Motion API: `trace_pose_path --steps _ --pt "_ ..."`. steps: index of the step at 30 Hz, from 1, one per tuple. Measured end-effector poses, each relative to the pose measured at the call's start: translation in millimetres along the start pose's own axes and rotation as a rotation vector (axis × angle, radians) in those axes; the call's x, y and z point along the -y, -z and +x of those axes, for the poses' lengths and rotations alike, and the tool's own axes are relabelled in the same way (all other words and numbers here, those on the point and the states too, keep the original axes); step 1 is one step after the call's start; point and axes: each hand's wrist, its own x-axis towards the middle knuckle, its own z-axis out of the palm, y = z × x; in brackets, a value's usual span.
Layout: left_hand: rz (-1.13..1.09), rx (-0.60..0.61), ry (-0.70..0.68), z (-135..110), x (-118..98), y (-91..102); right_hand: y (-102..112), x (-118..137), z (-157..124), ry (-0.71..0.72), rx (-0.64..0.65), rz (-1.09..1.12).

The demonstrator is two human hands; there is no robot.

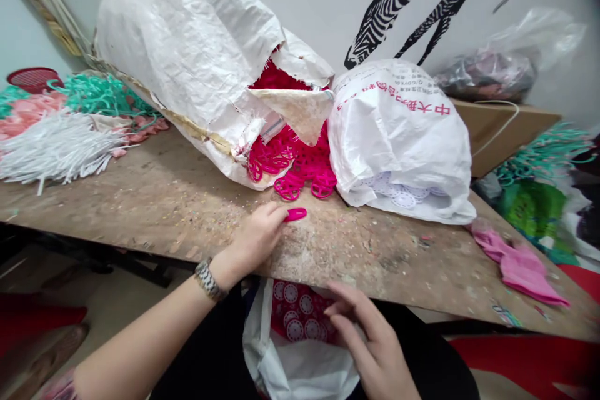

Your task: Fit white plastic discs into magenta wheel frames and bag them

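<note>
My left hand (257, 237) rests on the worn wooden table (154, 200), fingers pinched on a small pink plastic piece (295, 214). It wears a metal wristwatch (209, 280). Just beyond it, pink plastic rings (300, 169) spill from a torn white woven sack (187, 56). My right hand (370, 337) hovers below the table edge with fingers spread, holding nothing, over a white bag in my lap (290, 362) that contains red-and-white round assembled pieces (297, 315).
A second white sack (398, 131) with white round parts (398, 194) lies right of the pink rings. White plastic strips (56, 150), teal (100, 94) and pale pink parts lie at left. A pink cloth (515, 265) and a cardboard box (501, 128) sit at right.
</note>
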Motion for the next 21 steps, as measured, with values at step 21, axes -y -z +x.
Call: trace_pose_path --steps 21 --pt "-1.657 0.257 0.627 -35.2 -45.2 -20.0 4.8 15.2 68.5 0.420 -0.045 -0.304"
